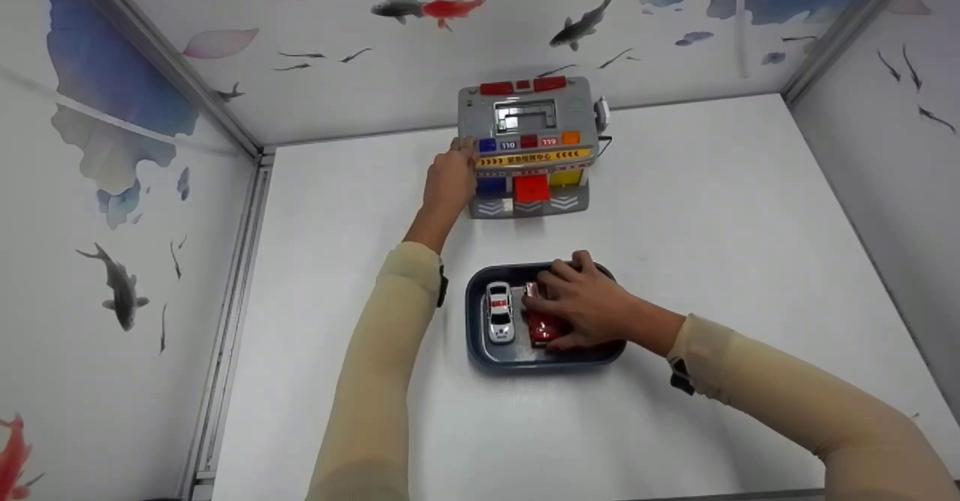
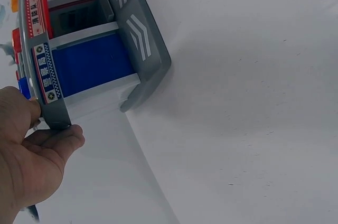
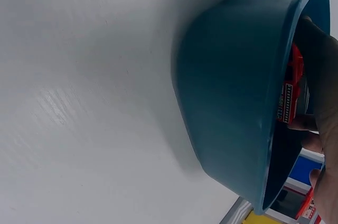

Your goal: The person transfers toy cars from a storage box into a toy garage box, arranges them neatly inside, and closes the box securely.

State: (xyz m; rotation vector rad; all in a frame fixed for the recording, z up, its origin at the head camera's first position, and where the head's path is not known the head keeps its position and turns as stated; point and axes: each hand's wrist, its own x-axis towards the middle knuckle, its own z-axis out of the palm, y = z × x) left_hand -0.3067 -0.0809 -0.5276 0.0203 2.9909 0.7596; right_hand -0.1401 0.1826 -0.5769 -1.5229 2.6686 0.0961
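A grey toy garage (image 1: 525,157) stands at the back, with blue and yellow doors and a raised red door (image 1: 532,188) over its dark middle bay. My left hand (image 1: 450,178) holds its left side, fingers and thumb at the roof's corner in the left wrist view. My right hand (image 1: 589,306) reaches into a dark blue plastic tub (image 1: 478,355), gripping a red toy car (image 1: 546,328) by its sides. The right wrist view shows fingers against the red car behind the tub's wall. A white toy police car (image 1: 499,313) lies to its left in the tub.
The white table (image 1: 705,208) carries the garage and the tub, with the tub nearer to me. White panels painted with fish (image 1: 585,21) and petals enclose the table at the back and both sides. A small white part (image 1: 602,113) sticks out from the garage's right side.
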